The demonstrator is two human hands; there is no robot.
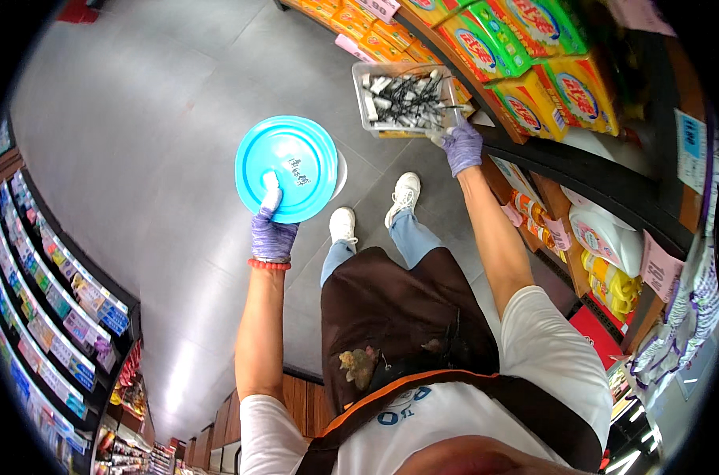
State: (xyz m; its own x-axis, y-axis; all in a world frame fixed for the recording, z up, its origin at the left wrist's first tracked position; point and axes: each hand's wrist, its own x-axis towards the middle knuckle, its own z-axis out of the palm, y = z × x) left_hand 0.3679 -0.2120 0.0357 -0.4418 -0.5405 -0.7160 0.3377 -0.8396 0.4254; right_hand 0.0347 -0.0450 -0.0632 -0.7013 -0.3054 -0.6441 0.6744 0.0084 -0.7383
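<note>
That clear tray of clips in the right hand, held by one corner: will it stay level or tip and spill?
The clear tray looks stiff but shallow, so it probably tips easily. The right hand pinches only its near corner, so the far end may sag. The loose dark clips would likely slide and shift the weight.

One head-worn fisheye view — looking steeply down, close over the aisle floor (153, 119).

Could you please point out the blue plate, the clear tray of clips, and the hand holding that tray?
blue plate (290, 162): head view, centre of its face.
clear tray (362, 95): head view, left rim.
right hand (462, 148): head view, gloved back.
</note>
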